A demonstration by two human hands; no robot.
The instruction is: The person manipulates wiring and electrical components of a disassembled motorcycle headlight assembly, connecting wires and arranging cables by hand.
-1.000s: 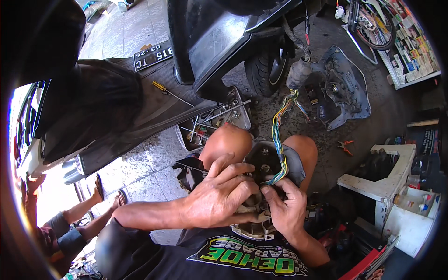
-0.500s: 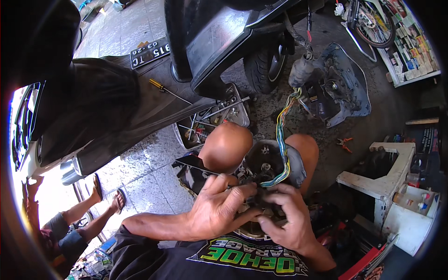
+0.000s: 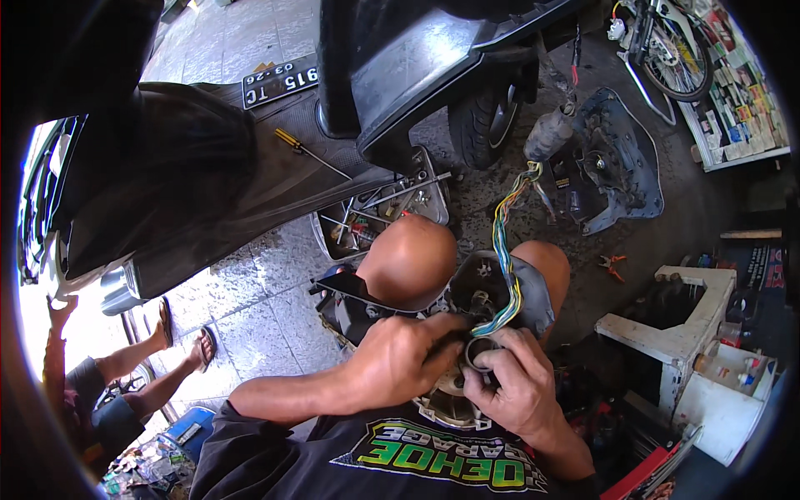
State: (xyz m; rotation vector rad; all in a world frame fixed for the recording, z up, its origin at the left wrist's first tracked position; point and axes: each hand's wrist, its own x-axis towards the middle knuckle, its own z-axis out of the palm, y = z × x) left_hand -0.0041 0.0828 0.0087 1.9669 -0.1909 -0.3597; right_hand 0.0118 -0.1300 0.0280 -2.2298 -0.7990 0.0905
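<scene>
On my lap lies a grey plastic headlight housing (image 3: pixel 533 287), with a bundle of coloured wires (image 3: pixel 502 237) running down across it. My left hand (image 3: pixel 398 354) is closed at the lower end of these wires; its fingertips are in shadow, and what they pinch is hidden. Close beside it, my right hand (image 3: pixel 517 379) has thumb and fingers curled round a dark ring (image 3: pixel 477 350). Part of a round, pale-rimmed unit (image 3: pixel 450 404) shows under both hands, against my shirt.
A motor scooter (image 3: pixel 417 67) stands ahead, beside a tool tray (image 3: pixel 429 196) and a yellow-handled screwdriver (image 3: pixel 300 148). Right lie a detached grey cover (image 3: pixel 621 158), orange-handled pliers (image 3: pixel 612 267) and a white stand (image 3: pixel 667 346). Another person's legs (image 3: pixel 142 392) are at far left.
My hands have shifted slightly, and the dark ring in my right fingers now shows clearly. My left hand has turned, its fingers now reaching toward the wire end. The view has tilted a little.
</scene>
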